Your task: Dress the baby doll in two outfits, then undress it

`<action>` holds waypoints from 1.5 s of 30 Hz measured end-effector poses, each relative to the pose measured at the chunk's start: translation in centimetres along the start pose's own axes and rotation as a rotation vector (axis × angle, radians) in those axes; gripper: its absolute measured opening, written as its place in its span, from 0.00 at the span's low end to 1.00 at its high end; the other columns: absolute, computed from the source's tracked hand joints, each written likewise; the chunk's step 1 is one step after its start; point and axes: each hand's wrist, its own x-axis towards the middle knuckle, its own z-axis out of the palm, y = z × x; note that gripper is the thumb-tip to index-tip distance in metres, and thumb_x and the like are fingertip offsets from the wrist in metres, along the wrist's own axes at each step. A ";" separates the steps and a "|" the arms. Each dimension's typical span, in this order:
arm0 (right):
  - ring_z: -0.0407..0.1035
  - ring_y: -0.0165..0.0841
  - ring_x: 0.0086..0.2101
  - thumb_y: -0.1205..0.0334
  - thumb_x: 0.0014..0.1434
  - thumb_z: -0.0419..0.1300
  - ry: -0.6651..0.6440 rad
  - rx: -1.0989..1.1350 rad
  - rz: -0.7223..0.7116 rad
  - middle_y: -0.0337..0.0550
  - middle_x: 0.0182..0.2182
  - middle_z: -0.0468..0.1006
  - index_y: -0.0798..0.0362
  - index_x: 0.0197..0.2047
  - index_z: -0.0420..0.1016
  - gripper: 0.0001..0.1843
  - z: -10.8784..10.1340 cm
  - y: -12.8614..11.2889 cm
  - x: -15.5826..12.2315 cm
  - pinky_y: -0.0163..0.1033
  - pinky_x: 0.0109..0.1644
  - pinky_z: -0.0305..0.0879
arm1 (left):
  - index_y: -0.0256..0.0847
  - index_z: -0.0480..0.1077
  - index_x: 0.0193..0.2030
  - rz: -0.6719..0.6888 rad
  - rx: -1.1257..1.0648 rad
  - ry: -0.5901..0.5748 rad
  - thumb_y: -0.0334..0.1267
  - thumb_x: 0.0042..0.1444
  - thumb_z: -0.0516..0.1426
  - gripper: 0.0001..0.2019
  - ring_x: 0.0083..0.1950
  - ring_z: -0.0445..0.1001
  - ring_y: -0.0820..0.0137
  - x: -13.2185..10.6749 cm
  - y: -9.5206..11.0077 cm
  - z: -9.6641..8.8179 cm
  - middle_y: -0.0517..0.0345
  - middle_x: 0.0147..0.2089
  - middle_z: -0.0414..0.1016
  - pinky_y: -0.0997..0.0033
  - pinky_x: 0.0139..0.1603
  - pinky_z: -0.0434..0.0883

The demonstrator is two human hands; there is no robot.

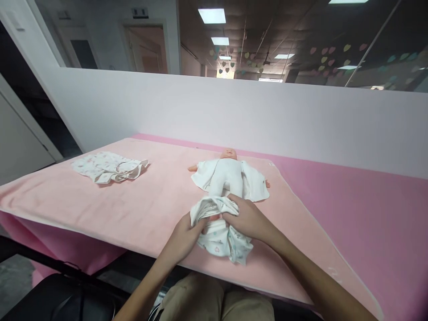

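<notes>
A baby doll (229, 154) lies on its back, its head toward the wall, wearing a white open-fronted top (257, 183) spread out at both sides. White patterned baby pants (217, 245) are bunched at the doll's lower legs, and a little of a foot shows inside the opening. My left hand (183, 234) is closed on the left edge of the pants' opening. On the other side, my right hand (249, 216) grips the edge, its fingers partly hidden by the cloth. Between my hands the opening is stretched apart.
A folded white printed baby garment (110, 167) lies at the left on the pink towel (160, 191). Beneath the towel is a darker pink cover (368, 200). A white partition wall (267, 116) with glass above stands behind. A black chair (63, 296) is at lower left.
</notes>
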 end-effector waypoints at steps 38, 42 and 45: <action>0.67 0.36 0.41 0.50 0.61 0.71 -0.110 0.517 -0.114 0.38 0.39 0.72 0.49 0.44 0.72 0.17 -1.7 9.5 3.4 0.40 0.47 0.64 | 0.45 0.73 0.61 0.297 0.339 -0.432 0.52 0.56 0.67 0.28 0.61 0.74 0.56 10.2 0.2 -6.0 0.48 0.62 0.76 0.57 0.62 0.71; 0.68 0.35 0.42 0.49 0.61 0.72 -0.217 0.653 -0.076 0.38 0.40 0.72 0.50 0.44 0.71 0.19 -2.0 9.9 3.1 0.39 0.48 0.65 | 0.49 0.78 0.56 0.388 0.480 -0.589 0.56 0.52 0.71 0.27 0.67 0.68 0.50 12.4 3.9 -4.0 0.50 0.61 0.76 0.56 0.66 0.68; 0.69 0.34 0.43 0.50 0.61 0.73 -0.240 0.722 -0.076 0.38 0.41 0.72 0.50 0.45 0.71 0.19 -2.1 9.9 2.9 0.38 0.48 0.65 | 0.46 0.79 0.47 0.335 0.495 -0.764 0.59 0.55 0.68 0.22 0.54 0.75 0.54 14.7 5.6 -1.2 0.52 0.49 0.78 0.62 0.53 0.71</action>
